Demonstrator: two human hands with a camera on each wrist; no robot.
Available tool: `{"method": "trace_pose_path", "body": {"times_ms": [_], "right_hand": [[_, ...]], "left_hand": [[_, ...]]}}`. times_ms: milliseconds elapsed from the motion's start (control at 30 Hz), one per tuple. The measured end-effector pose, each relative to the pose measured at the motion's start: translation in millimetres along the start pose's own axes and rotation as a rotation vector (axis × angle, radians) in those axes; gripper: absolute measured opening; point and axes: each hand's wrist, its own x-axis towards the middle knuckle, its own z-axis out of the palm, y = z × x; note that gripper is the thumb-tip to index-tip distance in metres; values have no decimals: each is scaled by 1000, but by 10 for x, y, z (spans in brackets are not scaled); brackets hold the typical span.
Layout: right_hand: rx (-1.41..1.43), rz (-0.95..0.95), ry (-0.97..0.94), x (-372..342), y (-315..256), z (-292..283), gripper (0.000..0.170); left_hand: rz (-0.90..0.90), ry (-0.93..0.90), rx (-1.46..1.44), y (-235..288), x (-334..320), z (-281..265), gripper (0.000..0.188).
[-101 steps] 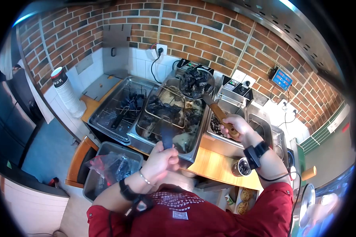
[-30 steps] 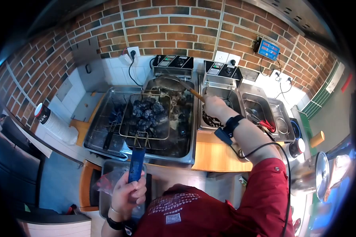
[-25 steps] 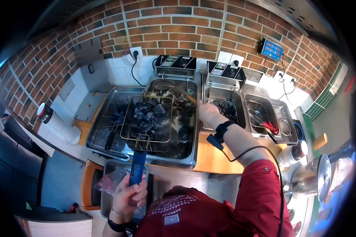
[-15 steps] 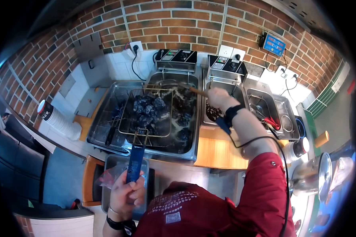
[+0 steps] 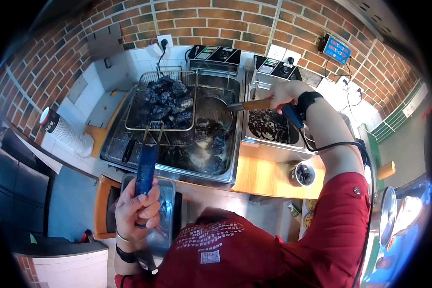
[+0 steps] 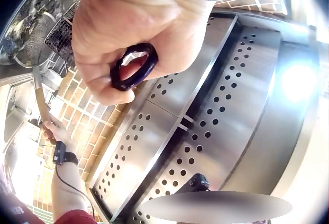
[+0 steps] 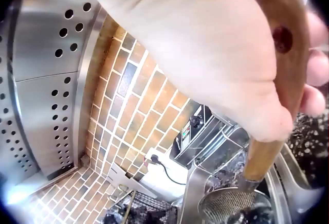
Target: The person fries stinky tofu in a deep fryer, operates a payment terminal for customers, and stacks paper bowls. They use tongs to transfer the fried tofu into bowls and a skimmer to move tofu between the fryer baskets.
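My left hand [image 5: 137, 209] grips the blue handle [image 5: 147, 158] of a wire fry basket [image 5: 183, 78]. The basket, loaded with dark, blackened chunks [image 5: 163, 101], is held over the back left of the fryer [image 5: 233, 165], overlapping the tray beside it. More dark pieces and pale foam show in the fryer's dark liquid. My right hand [image 5: 287, 92] holds a round mesh skimmer [image 5: 213, 109] by its wooden handle [image 5: 254, 104], with the mesh low in the fryer. In the right wrist view, fingers wrap the handle and the mesh [image 7: 231, 203] carries no heap.
A second fryer [image 5: 269, 139] with dark floating bits stands to the right. On the wooden counter [image 5: 257, 170] is a paper cup [image 5: 302, 174] of dark pieces. Stacked cups [image 5: 72, 134] lean at left; a grey bin [image 5: 163, 192] sits below. Control boxes [image 5: 215, 55] line the back.
The skimmer held dark chunks 3.4 seconds ago; the basket now holds a heap. Over the last half second the basket moved left and back, while the skimmer came forward into the fryer.
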Motion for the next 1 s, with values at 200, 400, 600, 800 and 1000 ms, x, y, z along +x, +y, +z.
{"method": "trace_pose_path", "body": {"times_ms": [200, 400, 600, 800, 1000], "right_hand": [[176, -34, -305, -6, 127, 195, 33], [232, 14, -481, -284, -204, 448, 28], [636, 29, -650, -184, -117, 900, 22], [983, 42, -669, -40, -253, 1544, 30], [1300, 72, -598, 65, -278, 1681, 30]], "left_hand": [[19, -50, 2, 66, 137, 10, 38], [19, -68, 10, 96, 239, 42, 36], [41, -70, -12, 79, 294, 63, 39], [34, -79, 2, 94, 320, 96, 41], [6, -129, 4, 109, 363, 104, 37]]}}
